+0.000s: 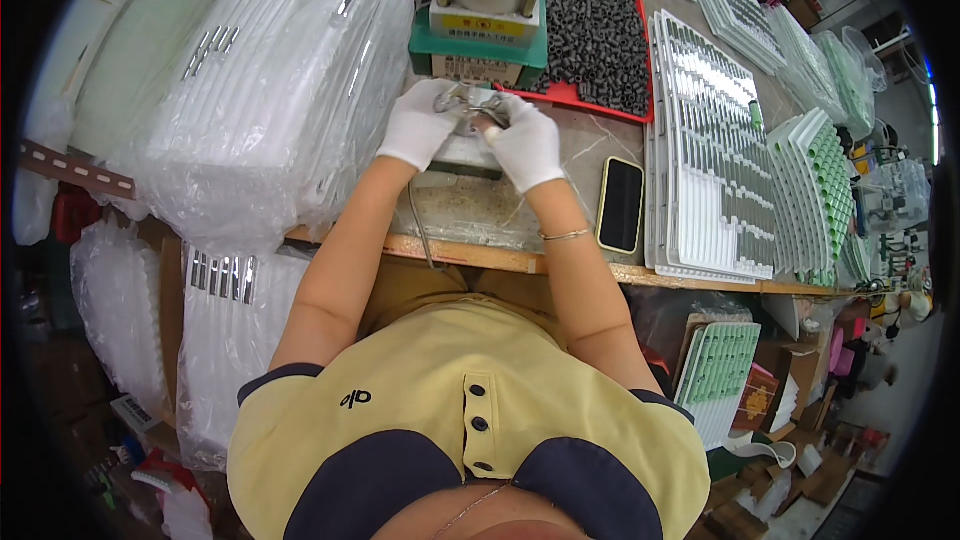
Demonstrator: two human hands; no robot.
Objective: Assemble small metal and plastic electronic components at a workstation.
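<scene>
Both my hands wear white gloves and meet at the base of a green bench press, just below its head. My left hand has its fingers bent in around small, shiny curved metal. From the other side my right hand closes its thumb and fingers by the same spot. Whether the shiny metal is a loose part or belongs to the press fixture is unclear. The fingertips partly hide what they grip. Beneath them sits a metal block on the press base.
A red tray heaped with small black plastic pieces stands right of the press. A phone lies by the table's front edge. White racks of metal tubes stand at right; plastic-wrapped stacks crowd the left.
</scene>
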